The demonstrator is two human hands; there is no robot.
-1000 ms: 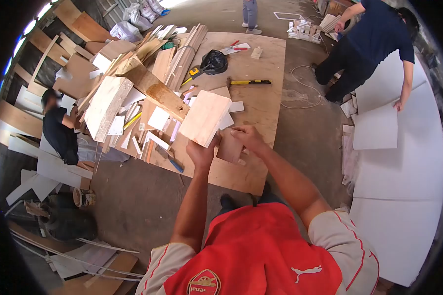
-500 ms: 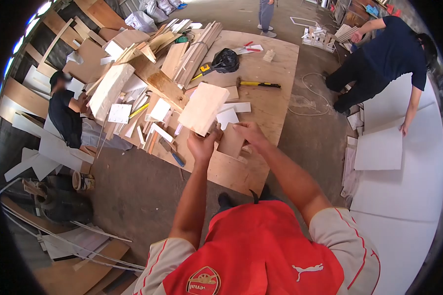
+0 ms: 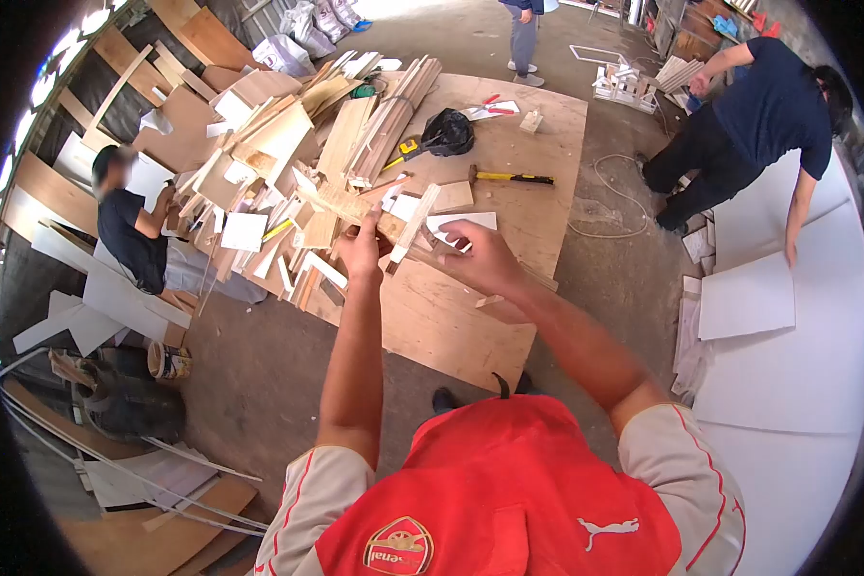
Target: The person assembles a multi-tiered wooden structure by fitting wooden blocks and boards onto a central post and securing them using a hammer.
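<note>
My left hand (image 3: 360, 248) is closed around a wooden piece (image 3: 350, 204) with a board (image 3: 414, 228) at its near end. That board is seen nearly edge-on and tilted. Just to its right is my right hand (image 3: 480, 257), its thumb and forefinger apart and curved, with nothing clearly held between them. Whether a fingertip touches the wood cannot be made out. Part of a wooden block (image 3: 502, 307) shows below my right hand. Behind and left of my left hand lies a pile of wood offcuts (image 3: 259, 154), which partly merges with the held piece.
On the plywood table (image 3: 557, 134) are a hammer (image 3: 514, 179), a black bag (image 3: 448, 132), a tape measure (image 3: 409, 149) and red-handled pliers (image 3: 494, 108). Co-workers stand at the right (image 3: 773, 106) and far side (image 3: 523, 43); another (image 3: 134, 230) is at the left.
The held wood has turned, so its near board shows its narrow edge instead of its broad face. My right hand has let go of the small brown piece and opened. My left hand has moved left.
</note>
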